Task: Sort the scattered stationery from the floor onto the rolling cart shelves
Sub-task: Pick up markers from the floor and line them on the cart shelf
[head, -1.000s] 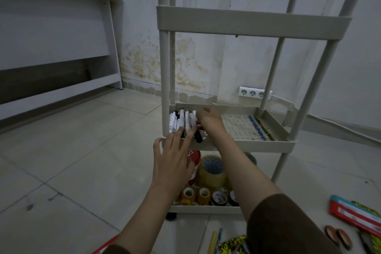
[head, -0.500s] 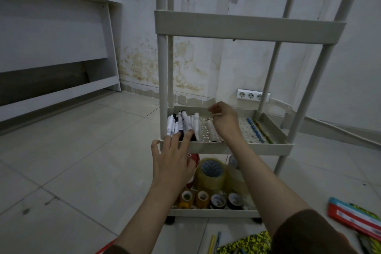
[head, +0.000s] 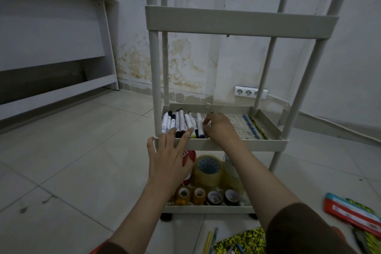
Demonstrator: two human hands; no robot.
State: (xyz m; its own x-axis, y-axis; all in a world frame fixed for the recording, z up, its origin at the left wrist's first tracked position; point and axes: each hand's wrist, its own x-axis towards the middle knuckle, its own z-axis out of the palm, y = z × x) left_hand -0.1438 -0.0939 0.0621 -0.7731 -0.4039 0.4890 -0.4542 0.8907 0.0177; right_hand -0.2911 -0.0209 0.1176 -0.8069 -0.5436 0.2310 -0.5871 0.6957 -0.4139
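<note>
A white rolling cart (head: 247, 144) stands in front of me. Several white markers (head: 181, 121) with dark caps lie bunched at the left of its middle shelf. My left hand (head: 169, 156) rests flat on that shelf's front rim, fingers spread, fingertips touching the marker ends. Inside the shelf my right hand (head: 220, 128) sits beside the bunch, its curled fingers pinching a white marker (head: 199, 122) at the bunch's right edge. A blue pencil and a green one (head: 250, 128) lie along the shelf's right side.
Tape rolls, one large (head: 208, 169) and several small (head: 199, 194), fill the bottom shelf. On the floor near me lie pencils (head: 208, 241), a yellow-black notebook (head: 243, 241) and a red packet (head: 350, 210). A white desk (head: 51, 27) stands left; a wall socket (head: 249, 93) is behind the cart.
My right hand slid from the shelf's middle back to the left, bringing a white marker against the bunch. My left hand stayed on the front rim.
</note>
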